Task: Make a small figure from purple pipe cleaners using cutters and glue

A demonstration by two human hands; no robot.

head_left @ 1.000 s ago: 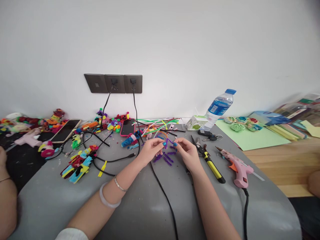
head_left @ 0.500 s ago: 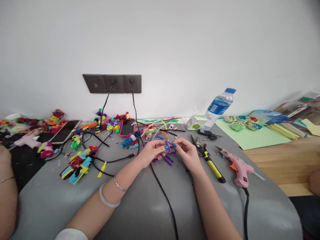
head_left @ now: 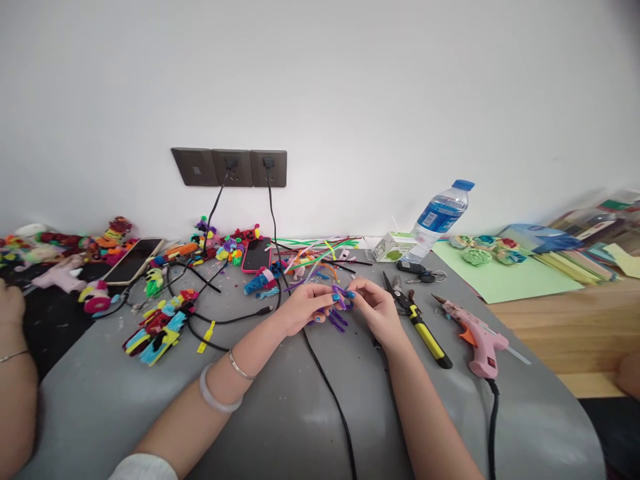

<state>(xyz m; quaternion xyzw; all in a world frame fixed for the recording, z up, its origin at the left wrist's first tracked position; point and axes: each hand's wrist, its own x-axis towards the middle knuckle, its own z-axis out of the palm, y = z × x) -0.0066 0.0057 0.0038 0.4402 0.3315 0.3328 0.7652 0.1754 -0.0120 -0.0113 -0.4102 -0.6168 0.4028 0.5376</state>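
Observation:
Between my two hands is a purple pipe cleaner point(head_left: 339, 320), bent into loops with several short ends hanging below my fingers. My left hand point(head_left: 306, 308) pinches it from the left, thumb and forefinger together. From the right, my right hand point(head_left: 373, 308) pinches the same purple piece close to the left fingertips. The fingers cover part of its shape. Loose pipe cleaners point(head_left: 320, 253) in green, orange, white and black lie in a pile just behind my hands.
Right of my hands lie yellow-handled pliers point(head_left: 425, 333) and a pink glue gun point(head_left: 483, 340). A water bottle point(head_left: 440, 217), a drink carton point(head_left: 393, 247) and keys point(head_left: 420, 271) stand behind. Black cables point(head_left: 325, 380) cross the table. Leftward are colourful figures point(head_left: 160, 327) and another person's arm point(head_left: 17, 380).
The view has shifted slightly. My fingertips have drawn a little closer together on the purple pipe cleaner, and its upper loop looks flatter.

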